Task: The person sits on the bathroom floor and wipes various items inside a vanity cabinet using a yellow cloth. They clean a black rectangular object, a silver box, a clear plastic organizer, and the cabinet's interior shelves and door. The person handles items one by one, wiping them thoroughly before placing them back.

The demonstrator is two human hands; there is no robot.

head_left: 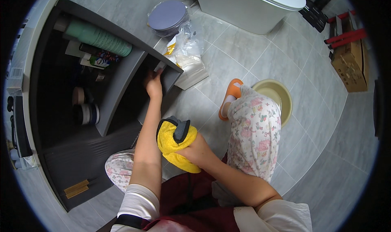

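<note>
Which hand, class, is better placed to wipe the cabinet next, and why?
Probably the right hand: it holds the yellow cloth, while the left hand reaches into the dark cabinet.

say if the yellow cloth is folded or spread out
Folded and bunched: the yellow cloth doubles over itself in the right hand.

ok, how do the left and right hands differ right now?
Load: the right hand grips a bunched yellow cloth; whether the left hand holds anything is unclear.
Place: the left hand reaches into a compartment of the dark cabinet, while the right hand is outside it, closer to the body.
Shared: both are bare.
</note>
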